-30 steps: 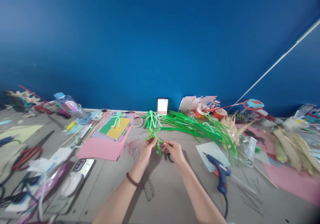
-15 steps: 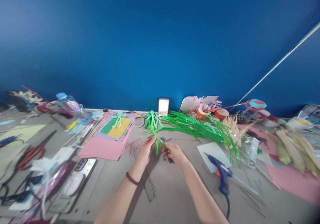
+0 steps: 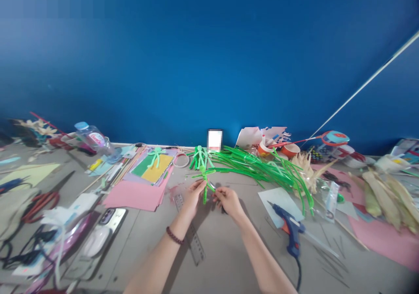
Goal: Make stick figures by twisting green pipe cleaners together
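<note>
A bright green pipe-cleaner figure is held upright over the middle of the table. The fingers of my left hand pinch it at the body, with a dark bead bracelet on that wrist. My right hand grips the lower right leg, and something dark and metallic shows under its fingers, too small to make out. Behind stands a paler green figure, and another light green figure lies on coloured sheets. A heap of green pipe cleaners spreads to the right.
A metal ruler lies below my left hand. On the right are a blue glue gun and corn husks. Pink paper, a phone, scissors and a bottle are on the left.
The held figure has tilted and shifted slightly, its head a little to the right. Both hands keep their grip and have barely moved.
</note>
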### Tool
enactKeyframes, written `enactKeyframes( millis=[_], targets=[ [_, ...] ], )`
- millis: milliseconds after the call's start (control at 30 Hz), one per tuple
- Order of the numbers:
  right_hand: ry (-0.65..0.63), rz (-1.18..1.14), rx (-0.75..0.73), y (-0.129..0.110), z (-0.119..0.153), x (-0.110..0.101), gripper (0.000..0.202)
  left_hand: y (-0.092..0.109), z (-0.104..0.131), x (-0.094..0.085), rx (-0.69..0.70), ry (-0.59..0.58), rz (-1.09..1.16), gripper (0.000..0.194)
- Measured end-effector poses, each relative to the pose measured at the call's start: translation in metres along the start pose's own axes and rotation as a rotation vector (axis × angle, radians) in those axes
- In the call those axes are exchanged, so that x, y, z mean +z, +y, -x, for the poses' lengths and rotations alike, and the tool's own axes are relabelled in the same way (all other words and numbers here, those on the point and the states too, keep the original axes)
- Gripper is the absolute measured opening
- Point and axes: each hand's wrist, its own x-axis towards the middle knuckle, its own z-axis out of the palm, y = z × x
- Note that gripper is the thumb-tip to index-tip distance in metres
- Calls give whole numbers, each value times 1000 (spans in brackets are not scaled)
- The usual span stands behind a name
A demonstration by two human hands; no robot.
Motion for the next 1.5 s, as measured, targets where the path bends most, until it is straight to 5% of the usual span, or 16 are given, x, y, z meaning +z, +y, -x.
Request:
enactKeyframes(
  millis=[267, 467, 767, 1233, 1500],
  targets=[
    [12, 167, -74, 3, -1, 0, 33, 3, 1, 0, 27, 8, -26, 35],
    [97, 49, -269, -9, 3, 0, 34, 3, 0, -4, 85, -97, -106, 28],
    [87, -241, -279, -19, 11, -4, 30, -6, 7, 0, 82, -266, -256, 27],
    [105, -364, -186, -18, 7, -6, 32, -3, 11, 6, -51, -320, -188, 24],
    [400, -227, -210, -30, -3, -17, 44, -3, 6, 4, -121, -169, 118, 27]
  ],
)
